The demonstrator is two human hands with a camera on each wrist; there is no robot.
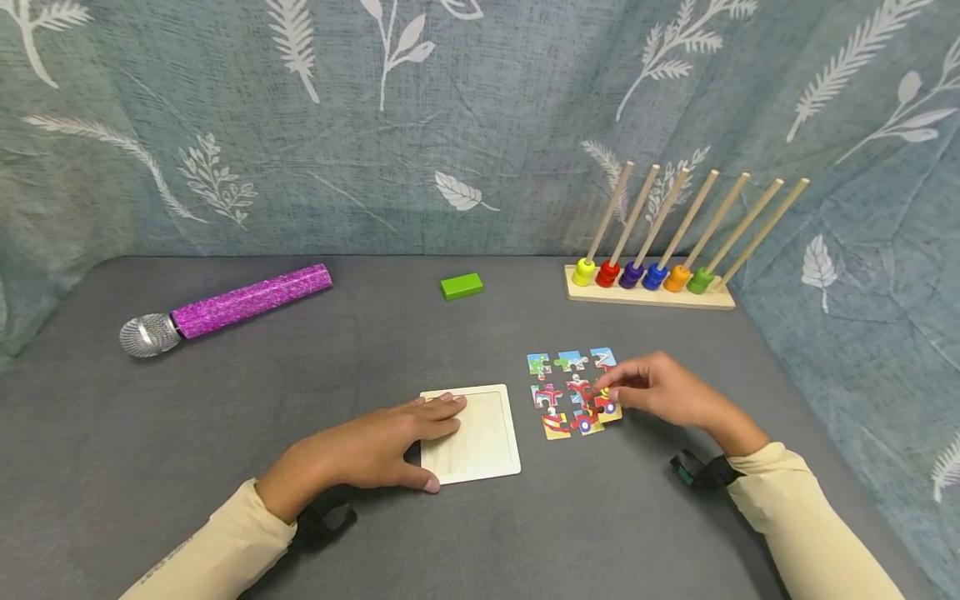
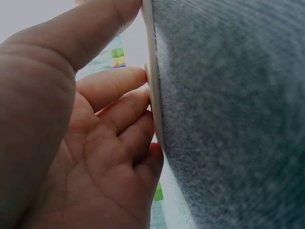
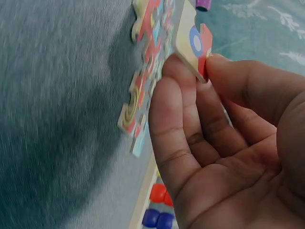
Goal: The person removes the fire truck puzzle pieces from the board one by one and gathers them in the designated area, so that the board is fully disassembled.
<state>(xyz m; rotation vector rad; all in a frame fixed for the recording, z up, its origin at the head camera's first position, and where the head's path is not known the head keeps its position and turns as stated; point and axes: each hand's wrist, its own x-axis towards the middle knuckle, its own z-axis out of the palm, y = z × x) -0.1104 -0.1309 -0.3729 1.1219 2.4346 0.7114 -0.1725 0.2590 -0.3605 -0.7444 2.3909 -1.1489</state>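
My right hand (image 1: 667, 396) pinches a jigsaw puzzle piece (image 3: 193, 43) between thumb and fingers. The piece shows a blue wheel, red and yellow, and in the right wrist view it stands tilted above the table. Just left of that hand lie several loose puzzle pieces (image 1: 557, 423), spread in rough rows with gaps between them. My left hand (image 1: 382, 442) rests on the left part of a square wooden puzzle tray (image 1: 483, 433), fingers over its top and thumb at its near edge. The tray's bare inside shows pale wood.
A pink glittery microphone (image 1: 251, 302) lies at the back left. Behind the tray sits a green block (image 1: 461, 287). A wooden peg stand (image 1: 648, 296) with coloured beads and tall rods is at the back right, before a leaf-patterned cloth (image 1: 480, 125).
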